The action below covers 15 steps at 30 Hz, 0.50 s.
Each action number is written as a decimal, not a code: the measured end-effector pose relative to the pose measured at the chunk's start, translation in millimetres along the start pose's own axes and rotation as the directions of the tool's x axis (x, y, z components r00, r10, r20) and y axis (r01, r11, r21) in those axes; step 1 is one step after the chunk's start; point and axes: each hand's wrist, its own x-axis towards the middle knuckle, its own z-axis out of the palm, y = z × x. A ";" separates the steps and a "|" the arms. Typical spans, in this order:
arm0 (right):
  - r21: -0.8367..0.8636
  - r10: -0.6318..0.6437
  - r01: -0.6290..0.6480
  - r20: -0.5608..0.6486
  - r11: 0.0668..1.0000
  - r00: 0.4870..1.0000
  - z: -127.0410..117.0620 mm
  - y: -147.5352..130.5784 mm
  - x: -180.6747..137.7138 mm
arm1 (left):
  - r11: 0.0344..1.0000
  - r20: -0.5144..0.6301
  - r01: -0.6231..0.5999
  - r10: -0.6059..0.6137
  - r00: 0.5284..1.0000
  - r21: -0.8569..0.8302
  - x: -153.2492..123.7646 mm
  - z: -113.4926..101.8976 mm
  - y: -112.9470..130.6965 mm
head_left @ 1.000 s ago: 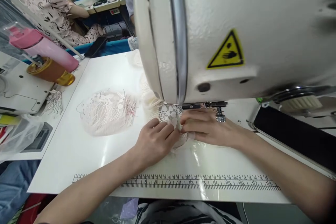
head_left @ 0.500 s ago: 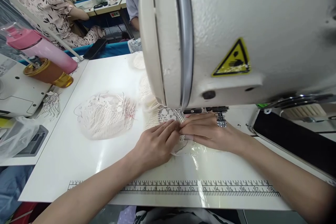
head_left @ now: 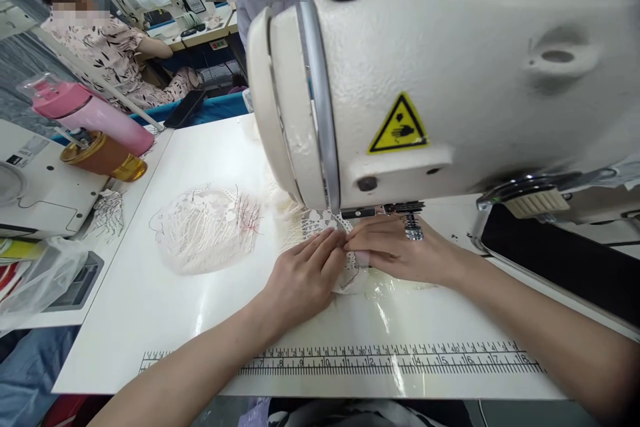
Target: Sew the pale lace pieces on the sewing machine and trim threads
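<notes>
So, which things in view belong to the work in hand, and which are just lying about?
Apparently part of the work:
lace piece, at left hand and right hand
nearest sewing machine
fringed bundle, probably

Seemingly just lying about:
pink bottle
amber cup
plastic bag

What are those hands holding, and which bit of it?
The left hand and right hand touch the white lace, towards its near end. Whether they pinch it or just press it down cannot be told.
</notes>
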 end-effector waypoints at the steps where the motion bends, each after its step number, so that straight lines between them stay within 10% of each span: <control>1: -0.027 0.008 -0.008 0.015 1.000 1.000 0.4 0.9 -1.5 | 1.000 -0.002 0.001 -0.001 1.000 0.000 0.0 0.7 0.2; 9: -0.267 0.098 -0.099 -0.018 0.959 0.995 7.7 4.7 -11.1 | 1.000 0.012 0.010 -0.010 1.000 -0.014 1.3 4.6 -0.4; 15: -0.131 0.121 -0.120 -0.005 0.984 0.993 7.6 11.0 -10.2 | 1.000 0.003 0.007 -0.007 1.000 -0.018 1.5 5.1 -3.3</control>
